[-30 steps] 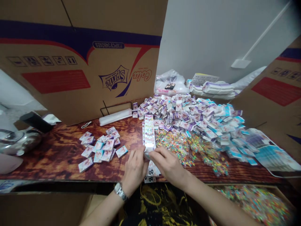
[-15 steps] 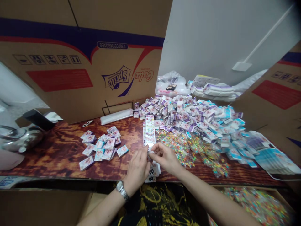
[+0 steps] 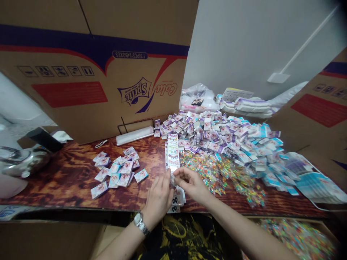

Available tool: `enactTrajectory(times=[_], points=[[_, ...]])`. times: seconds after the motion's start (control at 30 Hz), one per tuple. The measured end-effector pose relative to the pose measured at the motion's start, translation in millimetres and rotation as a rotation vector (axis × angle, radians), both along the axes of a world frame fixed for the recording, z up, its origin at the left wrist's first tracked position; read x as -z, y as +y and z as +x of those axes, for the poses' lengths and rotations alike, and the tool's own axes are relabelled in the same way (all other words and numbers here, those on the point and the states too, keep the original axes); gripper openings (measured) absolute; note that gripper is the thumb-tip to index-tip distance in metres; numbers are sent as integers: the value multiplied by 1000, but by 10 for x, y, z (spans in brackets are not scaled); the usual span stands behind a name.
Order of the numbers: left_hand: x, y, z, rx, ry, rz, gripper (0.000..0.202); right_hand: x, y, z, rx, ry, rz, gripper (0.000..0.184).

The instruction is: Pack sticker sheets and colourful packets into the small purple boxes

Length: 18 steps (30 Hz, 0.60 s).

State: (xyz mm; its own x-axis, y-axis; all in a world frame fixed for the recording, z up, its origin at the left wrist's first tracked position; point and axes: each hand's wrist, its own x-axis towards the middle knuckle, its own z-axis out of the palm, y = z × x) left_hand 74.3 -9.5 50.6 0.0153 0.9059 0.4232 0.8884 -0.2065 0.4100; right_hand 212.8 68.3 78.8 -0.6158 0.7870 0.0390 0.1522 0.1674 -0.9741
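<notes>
A long strip of printed stickers (image 3: 174,151) lies on the table, its rows of small coloured figures pointing away from me. My left hand (image 3: 159,193) is over the strip's near left side, fingers close together and fingertips on it. From the right, my right hand (image 3: 193,185) pinches the strip's bent part between thumb and fingertips. The exact fold is hidden by my fingers. Below them, a paper piece with black figure-eight marks (image 3: 175,200) reaches the table's front edge.
Small filled boxes (image 3: 119,169) sit left. A heap of small cartons (image 3: 214,130) lies behind, with clear candy packets (image 3: 206,169) in front of it. Flat cartons (image 3: 320,184) lie right. Large cardboard boxes (image 3: 92,86) stand behind. An open box of packets (image 3: 298,236) is below the table.
My right fingers have shifted slightly at the bent part of the strip. My left hand stays nearly in place, and the view has tilted a little.
</notes>
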Motion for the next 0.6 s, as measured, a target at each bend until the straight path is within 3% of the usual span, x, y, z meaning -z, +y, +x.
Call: enactTrajectory(times=[0.1,0.33,0.47,0.53,0.6], points=[[-17,-7,2,7,2,23,59,-32,-46,-14,39,-65,68,13],[-34,-37,4,53,56,58,46,-297,-9,28,-154,-375,338,20],[-9,-47,-1,53,100,112,48,-312,59,25,-114,-490,552,12],[6,-50,-14,66,98,139,49,-303,103,29,-100,-482,561,18],[20,-56,-27,97,82,150,51,-290,149,38,-144,-444,466,25]])
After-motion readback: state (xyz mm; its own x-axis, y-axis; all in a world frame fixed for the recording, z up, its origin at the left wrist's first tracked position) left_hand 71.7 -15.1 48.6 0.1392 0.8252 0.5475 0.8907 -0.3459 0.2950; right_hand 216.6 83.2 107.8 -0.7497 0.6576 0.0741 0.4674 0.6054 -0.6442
